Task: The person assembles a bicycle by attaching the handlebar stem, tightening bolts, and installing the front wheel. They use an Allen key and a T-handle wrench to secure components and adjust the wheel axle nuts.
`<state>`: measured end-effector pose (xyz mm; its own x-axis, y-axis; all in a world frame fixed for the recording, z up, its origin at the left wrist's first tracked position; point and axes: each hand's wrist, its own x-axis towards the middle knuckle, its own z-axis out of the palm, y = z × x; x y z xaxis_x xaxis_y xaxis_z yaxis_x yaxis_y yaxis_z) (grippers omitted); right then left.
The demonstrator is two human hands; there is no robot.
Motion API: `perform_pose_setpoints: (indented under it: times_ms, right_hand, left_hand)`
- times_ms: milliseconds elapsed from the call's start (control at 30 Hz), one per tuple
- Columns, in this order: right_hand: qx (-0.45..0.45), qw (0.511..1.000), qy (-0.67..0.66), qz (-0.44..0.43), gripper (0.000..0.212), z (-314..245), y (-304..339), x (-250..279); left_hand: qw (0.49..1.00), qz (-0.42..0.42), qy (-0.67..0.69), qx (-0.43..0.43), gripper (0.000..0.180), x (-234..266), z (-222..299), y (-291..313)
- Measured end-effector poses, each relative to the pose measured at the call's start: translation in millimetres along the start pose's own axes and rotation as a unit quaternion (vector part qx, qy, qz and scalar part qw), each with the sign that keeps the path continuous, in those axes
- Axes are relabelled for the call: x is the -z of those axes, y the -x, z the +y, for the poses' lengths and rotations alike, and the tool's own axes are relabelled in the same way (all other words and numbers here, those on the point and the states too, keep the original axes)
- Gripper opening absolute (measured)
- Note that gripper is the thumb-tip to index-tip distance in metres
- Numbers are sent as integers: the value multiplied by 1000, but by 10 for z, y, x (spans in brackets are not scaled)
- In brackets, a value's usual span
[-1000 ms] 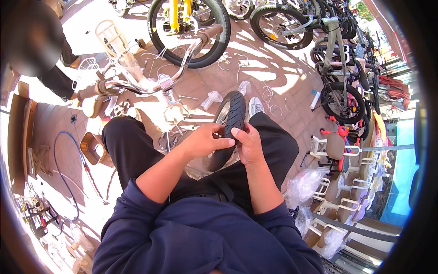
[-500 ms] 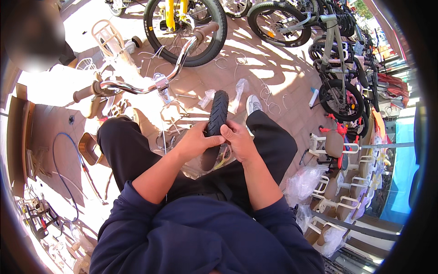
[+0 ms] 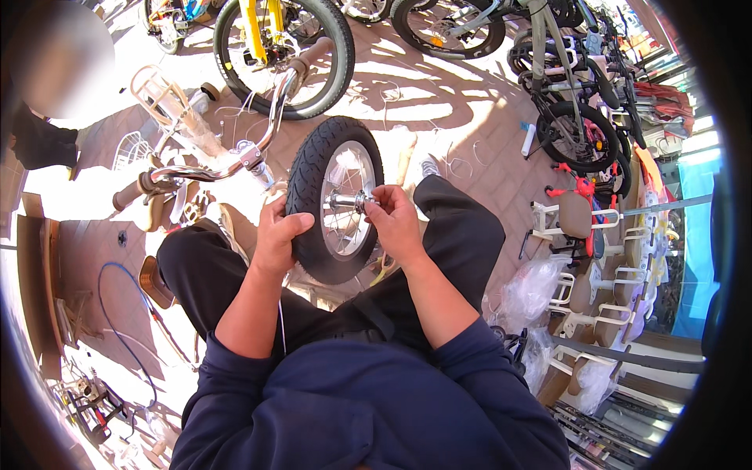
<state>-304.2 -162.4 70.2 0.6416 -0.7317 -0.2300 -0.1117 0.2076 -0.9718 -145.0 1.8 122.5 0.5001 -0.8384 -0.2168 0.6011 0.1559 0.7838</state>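
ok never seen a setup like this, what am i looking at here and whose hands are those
There is no robot: these are a person's own bare hands, seen from above by a wide fisheye camera worn on the head, so straight edges look bent. The left hand holds a small spoked wheel by its black tyre; the right hand's fingertips are at its axle, though their exact grip is too small to tell. On the paved ground around are bikes, and a chrome handlebar shows beyond the left knee.

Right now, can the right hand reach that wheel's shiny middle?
Seemingly yes: the right hand has its fingers at the hub, while the left hand holds the tyre, out of the way.
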Motion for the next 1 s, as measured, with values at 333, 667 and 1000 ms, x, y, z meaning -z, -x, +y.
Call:
perform_pose_setpoints:
  times_ms: [333, 667, 1000]
  right_hand:
    - [39, 996, 2, -84, 34, -294, 28, 41]
    - [-30, 992, -111, -46, 28, -115, 27, -30]
    - [-89, 972, -214, -33, 32, -36, 1, -14]
  left_hand:
    - [1000, -7, -2, -7, 63, 61, 76, 24]
    - [1000, 11, -16, -23, 64, 46, 56, -36]
    - [1000, 10, -23, -11, 54, 62, -21, -58]
